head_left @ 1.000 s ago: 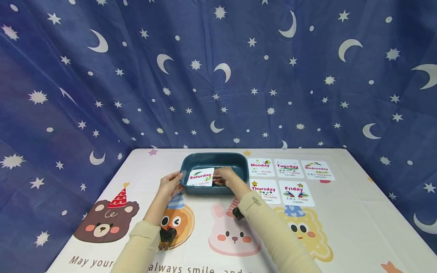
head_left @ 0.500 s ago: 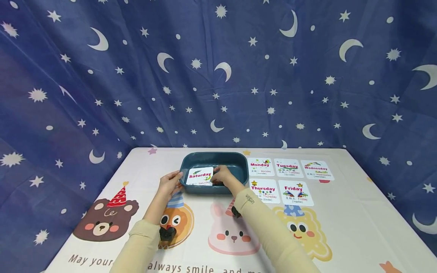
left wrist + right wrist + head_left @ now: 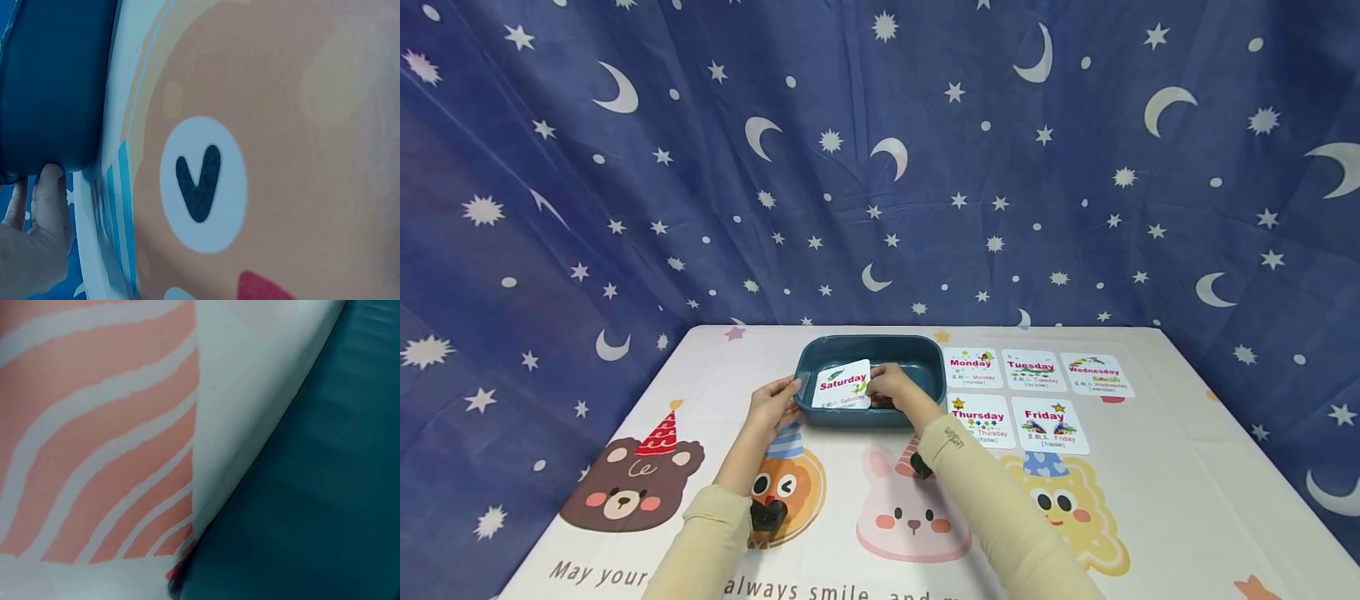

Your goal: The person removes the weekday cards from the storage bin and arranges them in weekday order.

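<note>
In the head view a dark teal rectangular plastic bin (image 3: pixel 880 418) sits on the table. My left hand (image 3: pixel 772 405) holds its left end, thumb at the rim and fingers against the outer wall. Those fingers (image 3: pixel 50 200) also show under the bin's end wall in the left wrist view. Inside the bin a white "Saturday" word card (image 3: pixel 841 386) stands tilted up, its lower edge hidden by the front wall. My right hand (image 3: pixel 898 388) reaches over that wall and pinches the card's right edge. Only the bin's side (image 3: pixel 300 506) and the cloth fill the right wrist view.
Right of the bin lie flat cards in two rows: Monday (image 3: pixel 973 367), Tuesday (image 3: pixel 1034 370), Wednesday (image 3: pixel 1097 374) above, Thursday (image 3: pixel 981 421) and Friday (image 3: pixel 1050 424) below. A cartoon-print cloth (image 3: pixel 1187 483) covers the table. A blue star curtain (image 3: pixel 880 275) hangs behind.
The Saturday card has risen slightly and turned a little, its right side now higher. My right hand has shifted onto the card's edge. The left hand and bin stay put.
</note>
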The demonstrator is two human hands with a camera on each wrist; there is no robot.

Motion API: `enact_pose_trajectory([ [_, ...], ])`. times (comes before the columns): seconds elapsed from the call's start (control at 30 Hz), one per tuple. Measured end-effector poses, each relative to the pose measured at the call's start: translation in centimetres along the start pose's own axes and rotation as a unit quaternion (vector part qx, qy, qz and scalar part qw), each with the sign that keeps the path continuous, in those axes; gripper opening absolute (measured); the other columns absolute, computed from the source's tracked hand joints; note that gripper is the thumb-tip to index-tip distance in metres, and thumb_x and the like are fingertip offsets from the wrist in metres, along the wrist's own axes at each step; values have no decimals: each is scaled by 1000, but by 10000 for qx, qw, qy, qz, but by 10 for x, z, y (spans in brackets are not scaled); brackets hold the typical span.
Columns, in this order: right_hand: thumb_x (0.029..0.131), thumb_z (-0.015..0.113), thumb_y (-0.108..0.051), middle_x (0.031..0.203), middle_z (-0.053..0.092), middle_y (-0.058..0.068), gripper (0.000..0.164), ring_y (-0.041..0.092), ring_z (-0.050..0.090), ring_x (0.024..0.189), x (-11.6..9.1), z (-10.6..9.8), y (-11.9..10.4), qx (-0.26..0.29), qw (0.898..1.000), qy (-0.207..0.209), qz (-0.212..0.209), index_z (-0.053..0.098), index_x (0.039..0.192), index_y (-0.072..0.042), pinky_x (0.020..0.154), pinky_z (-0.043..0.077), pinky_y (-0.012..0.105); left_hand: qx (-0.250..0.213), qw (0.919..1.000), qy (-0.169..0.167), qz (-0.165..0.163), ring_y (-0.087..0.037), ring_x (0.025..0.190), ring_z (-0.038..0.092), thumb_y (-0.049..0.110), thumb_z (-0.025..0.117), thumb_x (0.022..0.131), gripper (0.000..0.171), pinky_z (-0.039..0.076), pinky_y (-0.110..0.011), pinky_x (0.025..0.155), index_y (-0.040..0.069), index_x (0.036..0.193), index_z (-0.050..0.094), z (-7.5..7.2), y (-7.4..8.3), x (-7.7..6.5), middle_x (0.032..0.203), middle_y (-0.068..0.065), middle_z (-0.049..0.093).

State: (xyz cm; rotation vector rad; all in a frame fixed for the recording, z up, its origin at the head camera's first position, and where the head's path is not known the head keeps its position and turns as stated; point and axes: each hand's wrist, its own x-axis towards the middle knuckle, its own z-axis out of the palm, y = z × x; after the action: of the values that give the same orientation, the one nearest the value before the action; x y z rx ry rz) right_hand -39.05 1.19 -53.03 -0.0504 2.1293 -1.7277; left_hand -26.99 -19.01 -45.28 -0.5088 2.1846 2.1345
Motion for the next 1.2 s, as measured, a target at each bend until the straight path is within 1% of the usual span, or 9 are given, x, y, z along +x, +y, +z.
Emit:
enact_pose_trajectory([
  [0.03,80,62,5,84,59,18,32,22,58,59,11,0,5,-29,9999,98,125,50,109,2,58,57,31,4,10000,16,-9,-8,76,60,18,52,97,47,57,-30,82,-4,137,43,0,0,0,132,-25,47],
  [0.07,81,57,9,88,59,19,34,22,57,61,3,4,-6,-176,9989,251,343,48,113,3,61,58,32,-2,10000,18,-12,-8,76,60,18,52,97,47,57,-30,82,-5,137,43,0,1,0,131,-25,47],
  [0.1,82,57,8,93,59,20,36,21,55,62,-14,3,-18,-270,9980,327,471,48,117,3,64,58,32,-3,10000,19,-10,-8,76,60,18,52,97,47,57,-31,83,-5,137,43,0,1,0,131,-25,47],
  [0.2,81,54,10,85,56,15,36,14,50,57,-77,0,-57,-76,9987,238,437,49,117,4,53,53,21,-13,10000,0,2,-9,78,61,18,51,97,47,56,-32,85,-5,136,43,0,2,-1,133,-25,46],
  [0.27,83,53,10,84,55,12,40,11,48,57,-102,0,-75,-12,9979,282,579,48,121,2,51,50,17,7,10000,3,4,-9,78,61,19,52,97,47,57,-31,84,-5,136,43,1,2,-1,132,-25,46],
  [0.37,83,52,10,81,53,10,41,10,48,55,-97,-3,-71,189,9980,258,550,47,122,2,46,46,15,51,10000,21,6,-10,79,61,19,52,97,46,58,-29,81,-4,136,44,1,2,0,132,-25,47],
  [0.73,82,50,11,78,53,8,38,10,45,53,-105,-12,-77,465,9974,333,445,47,118,0,48,45,18,70,10000,37,5,-9,77,59,20,52,97,47,58,-23,74,-5,136,43,1,2,-1,132,-25,46],
  [0.97,84,51,6,82,54,6,37,10,47,55,-113,-16,-81,374,9985,306,269,48,120,0,56,49,22,118,9999,64,5,-9,76,59,20,51,97,47,57,-30,84,-5,137,42,1,3,-2,131,-25,47],
  [1.2,85,51,4,84,55,6,37,11,50,57,-118,-20,-84,367,9986,265,262,48,122,0,51,48,20,155,9998,116,-31,-6,73,57,20,51,97,47,54,-35,90,-5,137,42,2,2,-2,130,-24,48],
])
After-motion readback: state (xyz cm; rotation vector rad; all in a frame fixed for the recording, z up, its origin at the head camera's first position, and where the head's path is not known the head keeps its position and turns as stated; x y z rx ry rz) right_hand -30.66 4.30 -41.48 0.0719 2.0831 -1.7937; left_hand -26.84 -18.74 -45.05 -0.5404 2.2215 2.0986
